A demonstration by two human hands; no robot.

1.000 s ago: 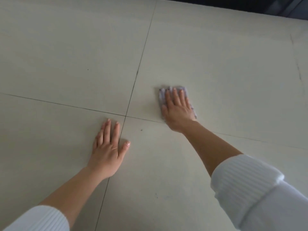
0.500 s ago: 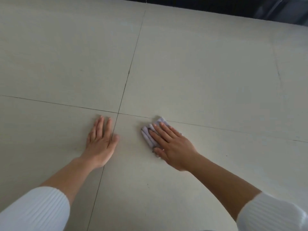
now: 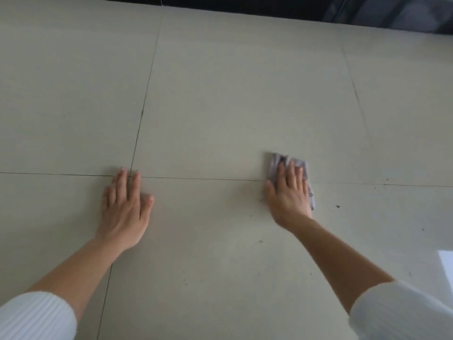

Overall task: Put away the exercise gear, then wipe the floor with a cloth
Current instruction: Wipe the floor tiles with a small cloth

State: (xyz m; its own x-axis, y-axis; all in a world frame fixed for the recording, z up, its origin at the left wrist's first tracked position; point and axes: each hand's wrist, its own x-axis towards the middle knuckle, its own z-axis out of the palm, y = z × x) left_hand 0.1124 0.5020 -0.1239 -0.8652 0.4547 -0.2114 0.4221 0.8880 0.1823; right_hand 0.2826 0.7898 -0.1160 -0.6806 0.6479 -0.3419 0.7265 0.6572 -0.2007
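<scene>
A small folded grey-lilac cloth [image 3: 278,160] lies on the pale tiled floor [image 3: 220,94], right of centre, across a tile joint. My right hand [image 3: 289,195] presses flat on top of it, fingers together, and covers most of it; only its far edge and right side show. My left hand [image 3: 125,207] rests palm down on the floor with fingers spread, at the crossing of two tile joints, holding nothing. No exercise gear is in view.
Small dark specks [image 3: 337,206] dot the floor to the right of the cloth and below it. A dark strip [image 3: 269,7] runs along the far edge of the floor. A bright reflection [image 3: 445,263] shows at the right edge.
My right hand has slid the cloth to the right, away from my left hand. The left hand has stayed planted on the tile joint crossing.
</scene>
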